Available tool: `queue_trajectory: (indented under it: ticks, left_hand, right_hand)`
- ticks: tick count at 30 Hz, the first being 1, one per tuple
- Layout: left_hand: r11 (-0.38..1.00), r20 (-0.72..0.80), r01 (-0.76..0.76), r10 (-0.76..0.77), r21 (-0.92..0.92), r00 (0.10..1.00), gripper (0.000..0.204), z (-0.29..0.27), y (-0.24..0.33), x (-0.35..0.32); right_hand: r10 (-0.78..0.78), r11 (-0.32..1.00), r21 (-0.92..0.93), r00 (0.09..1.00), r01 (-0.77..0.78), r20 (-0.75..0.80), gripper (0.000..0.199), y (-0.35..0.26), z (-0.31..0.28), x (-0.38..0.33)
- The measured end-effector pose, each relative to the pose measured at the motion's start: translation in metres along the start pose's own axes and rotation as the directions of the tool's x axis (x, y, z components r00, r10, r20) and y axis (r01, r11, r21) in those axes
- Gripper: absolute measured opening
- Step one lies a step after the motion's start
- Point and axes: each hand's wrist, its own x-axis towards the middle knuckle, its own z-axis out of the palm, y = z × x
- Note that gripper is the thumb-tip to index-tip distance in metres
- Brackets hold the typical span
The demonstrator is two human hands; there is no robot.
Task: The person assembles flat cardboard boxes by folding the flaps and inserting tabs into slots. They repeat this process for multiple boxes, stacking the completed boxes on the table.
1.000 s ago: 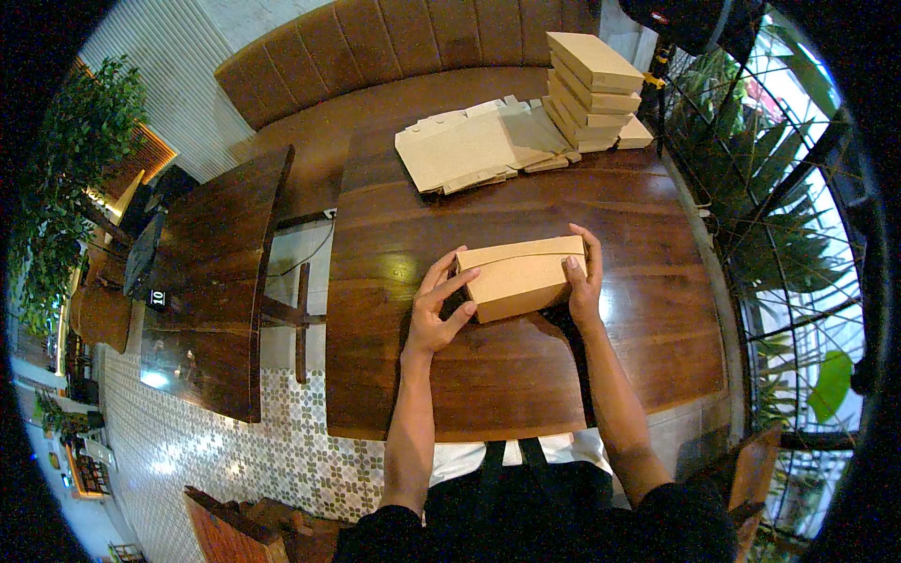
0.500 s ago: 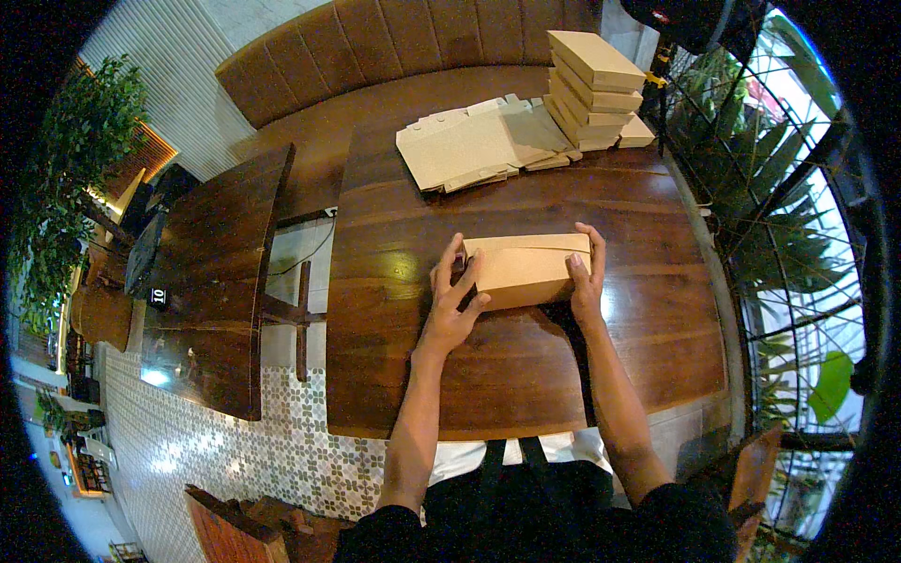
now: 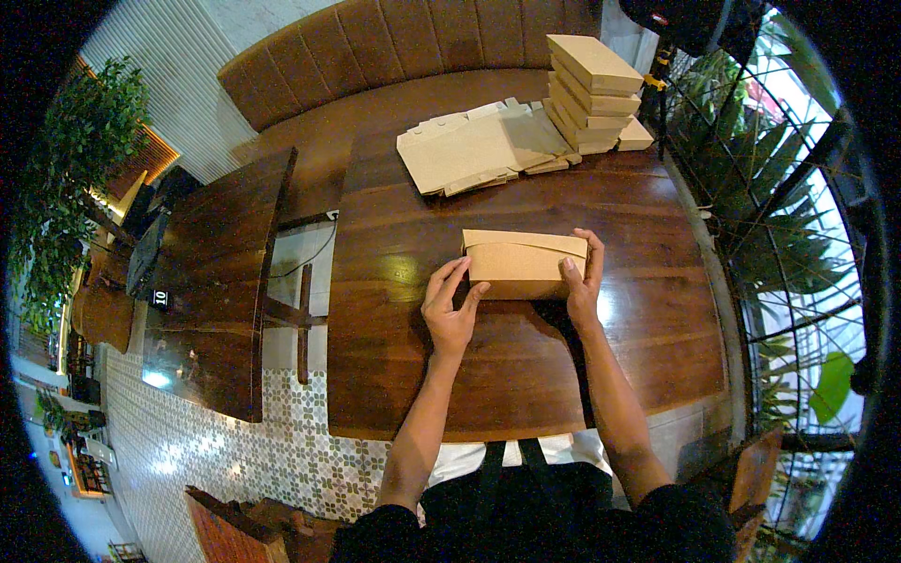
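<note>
Box lies crosswise between both hands, long axis left-right, on table. Left hand at its near-left corner, fingers spread, touching. Right hand clasps the right end, fingers curled over. Flat blanks well beyond.

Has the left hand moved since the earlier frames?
Yes. The left hand has shifted right along the table, closing onto the left end of the cardboard box.
</note>
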Motion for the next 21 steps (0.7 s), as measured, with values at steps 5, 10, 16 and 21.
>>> queue_trajectory:
  ticks: [5,10,16,21]
  left_hand:
    - [0.995,0.038,-0.071,0.069,0.067,0.997,0.043,-0.006,0.002,0.006]
    - [0.983,0.094,-0.091,0.077,0.157,0.993,0.037,-0.012,0.008,0.009]
    - [0.941,0.146,-0.217,0.184,0.259,0.972,0.034,-0.016,0.011,0.012]
    - [0.951,0.195,-0.185,0.138,0.247,0.971,0.035,-0.011,0.009,0.008]
  right_hand:
    - [-0.024,1.000,-0.008,0.999,0.024,0.021,0.059,-0.002,0.000,0.000]
    - [-0.038,0.999,-0.033,0.999,0.039,0.036,0.060,-0.002,-0.003,0.000]
    - [-0.036,0.999,-0.031,0.998,0.038,0.057,0.060,-0.002,-0.002,0.000]
    - [-0.047,0.994,-0.094,0.998,0.051,0.043,0.059,-0.001,-0.004,0.001]
